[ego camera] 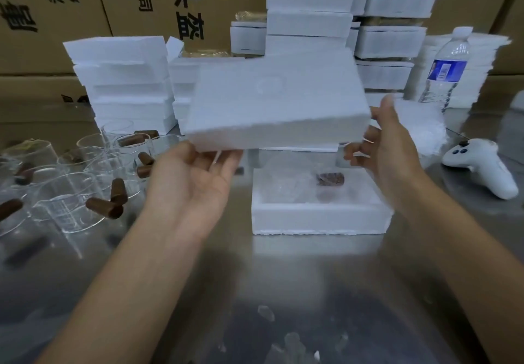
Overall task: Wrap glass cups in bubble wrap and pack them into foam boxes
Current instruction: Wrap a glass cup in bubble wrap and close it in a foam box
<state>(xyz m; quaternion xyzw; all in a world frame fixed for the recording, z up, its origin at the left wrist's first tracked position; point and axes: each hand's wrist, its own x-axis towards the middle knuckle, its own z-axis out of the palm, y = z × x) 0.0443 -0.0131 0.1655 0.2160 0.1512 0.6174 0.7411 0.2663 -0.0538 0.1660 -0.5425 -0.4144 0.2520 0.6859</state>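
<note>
I hold a white foam lid tilted in the air above an open foam box on the steel table. Inside the box lies a glass cup in bubble wrap, with a brown handle showing through the wrap. My left hand is palm up under the lid's lower left corner, its fingers fairly straight, bearing it from below. My right hand grips the lid's right end, thumb up along the side and fingers curled under the edge.
Several bare glass cups with brown handles lie at the left. Stacks of foam boxes stand behind, with cardboard cartons beyond. At the right are a water bottle, bubble wrap and a white controller.
</note>
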